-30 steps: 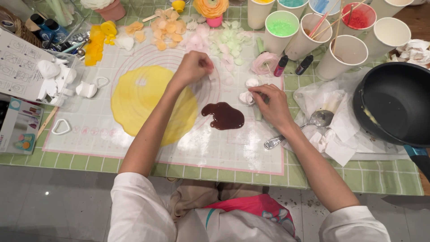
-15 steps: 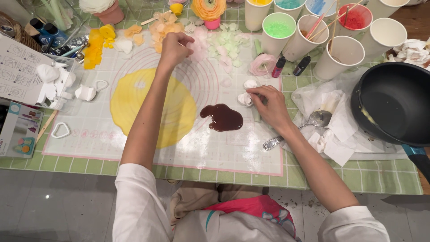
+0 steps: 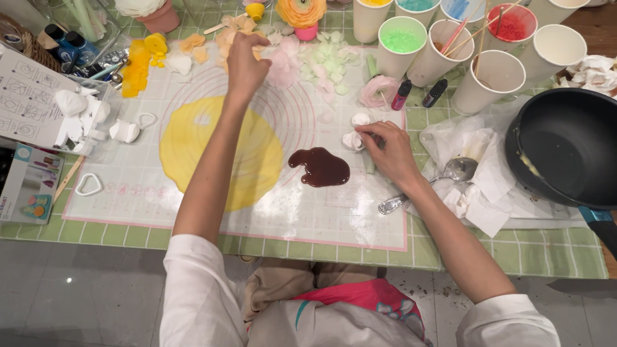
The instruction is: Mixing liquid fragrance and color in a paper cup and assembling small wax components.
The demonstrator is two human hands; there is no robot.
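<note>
flat rectangular pale-blue cardboard box with small coloured pictures (image 3: 29, 186): table's left edge | white printed sheet with line-drawn diagrams (image 3: 29, 96): just above it, tilted | screens: none

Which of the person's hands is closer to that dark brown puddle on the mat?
Right. The right hand rests just up and to the right of the brown puddle, fingers on a small white piece. The left hand is far up the mat among the petals.

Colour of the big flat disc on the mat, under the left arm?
Yellow disc, plain with no pattern; the head view shows it clearly.
</note>
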